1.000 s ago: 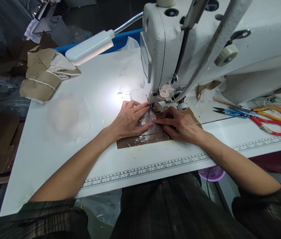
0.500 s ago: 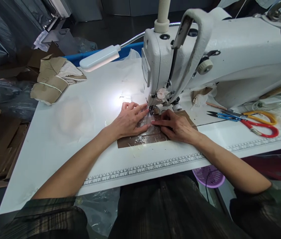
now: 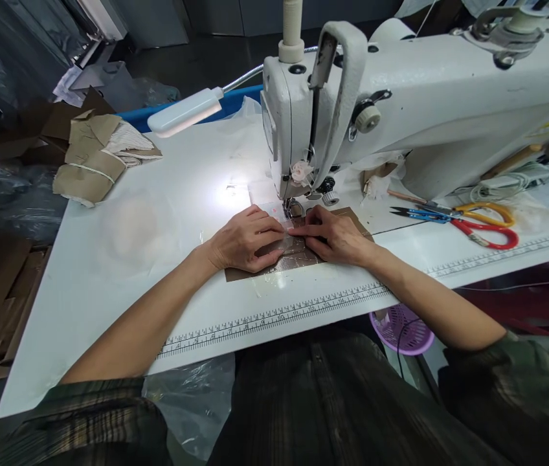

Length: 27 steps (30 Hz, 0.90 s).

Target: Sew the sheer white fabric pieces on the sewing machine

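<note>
At the needle of the white sewing machine (image 3: 298, 116), both hands work on a piece of sheer whitish fabric (image 3: 269, 210) at the presser foot (image 3: 294, 208). My left hand (image 3: 248, 239) lies left of the foot, fingers bent and drawn together on the fabric's near edge. On the right, my right hand (image 3: 335, 236) pinches the same edge, its index finger pointing left towards my left fingertips. Beneath them a brown sheet (image 3: 241, 274) covers the machine bed, with thread scraps on it. The fabric under my fingers is partly hidden.
Red-handled scissors (image 3: 491, 238), yellow-handled scissors (image 3: 492, 210) and blue thread snips (image 3: 423, 214) lie at right. A lit lamp (image 3: 187, 111) hangs over the white table (image 3: 85, 304). A tied brown bundle (image 3: 92, 162) sits at back left. Printed ruler tape (image 3: 265, 322) follows the front edge.
My left hand has drawn back slightly from the needle and its spread fingers have curled in, exposing more sheer fabric. The right hand stays by the foot. The whole view has shifted a little.
</note>
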{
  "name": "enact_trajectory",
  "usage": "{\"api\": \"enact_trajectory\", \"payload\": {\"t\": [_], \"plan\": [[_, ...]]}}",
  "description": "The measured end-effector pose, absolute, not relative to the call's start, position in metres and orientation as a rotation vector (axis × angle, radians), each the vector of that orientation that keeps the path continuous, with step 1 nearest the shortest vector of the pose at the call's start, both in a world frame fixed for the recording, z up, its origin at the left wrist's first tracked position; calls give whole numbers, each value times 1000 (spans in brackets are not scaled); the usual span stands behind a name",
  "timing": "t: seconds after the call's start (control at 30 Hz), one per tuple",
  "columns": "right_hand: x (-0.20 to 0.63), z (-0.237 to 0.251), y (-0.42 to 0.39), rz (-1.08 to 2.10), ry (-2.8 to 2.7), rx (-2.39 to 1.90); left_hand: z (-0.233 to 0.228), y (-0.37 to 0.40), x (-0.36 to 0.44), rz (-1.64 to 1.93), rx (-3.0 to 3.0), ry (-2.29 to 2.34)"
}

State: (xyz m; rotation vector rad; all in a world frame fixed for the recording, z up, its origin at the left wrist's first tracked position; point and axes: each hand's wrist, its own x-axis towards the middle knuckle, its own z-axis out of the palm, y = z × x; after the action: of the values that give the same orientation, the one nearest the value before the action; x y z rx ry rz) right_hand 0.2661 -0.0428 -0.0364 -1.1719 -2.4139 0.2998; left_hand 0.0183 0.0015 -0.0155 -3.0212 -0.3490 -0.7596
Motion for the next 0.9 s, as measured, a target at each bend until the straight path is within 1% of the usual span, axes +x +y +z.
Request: {"api": "enact_trajectory", "payload": {"t": [0.17, 0.37, 0.6, 0.9], "plan": [[265, -34, -43, 298, -2438, -1196, -16, 0, 19, -667, -3046, -370], [264, -34, -44, 306, -2437, -1210, -14, 0, 20, -692, -3036, -321], [265, -34, -45, 214, -2480, -1157, -11, -3, 21, -604, -3055, -384], [257, -25, -49, 110, -2572, -1296, -10, -3, 21, -602, -3064, -479]]}}
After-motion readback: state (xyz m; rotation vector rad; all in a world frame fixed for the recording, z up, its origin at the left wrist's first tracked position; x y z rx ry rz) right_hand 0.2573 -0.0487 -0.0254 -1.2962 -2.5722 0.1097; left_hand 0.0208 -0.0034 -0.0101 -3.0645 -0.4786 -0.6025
